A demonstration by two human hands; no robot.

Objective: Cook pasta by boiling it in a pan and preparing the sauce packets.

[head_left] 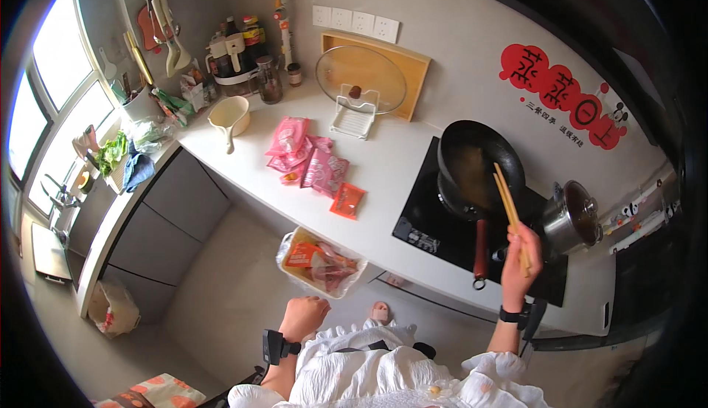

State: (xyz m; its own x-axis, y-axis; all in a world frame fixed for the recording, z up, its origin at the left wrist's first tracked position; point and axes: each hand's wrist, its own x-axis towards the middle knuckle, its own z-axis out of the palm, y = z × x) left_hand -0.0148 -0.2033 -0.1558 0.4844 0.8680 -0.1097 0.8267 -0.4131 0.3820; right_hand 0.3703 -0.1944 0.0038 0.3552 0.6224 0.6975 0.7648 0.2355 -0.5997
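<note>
My right hand point(520, 253) grips a pair of long wooden chopsticks point(504, 192), their tips inside a black wok point(452, 153). A thin layer of brownish liquid point(470, 173) covers part of the wok's bottom. Over the front edge of the black gas hob point(412, 209) points the wok's red-brown handle point(480, 250). Away from the counter, my left hand point(304, 315) hangs in front of my body with its fingers curled in and nothing visible in them. Nearest to it is a lined bin point(285, 267) with torn orange and pink wrappers inside.
Right of the wok stands a lidded steel pot point(558, 225). Several pink packets point(323, 173) and an orange sachet point(348, 200) lie on the white counter point(381, 159). Farther back are a cream ladle-like pan point(231, 117), a glass lid point(359, 73) on a white rack point(354, 123), and sauce bottles point(251, 34).
</note>
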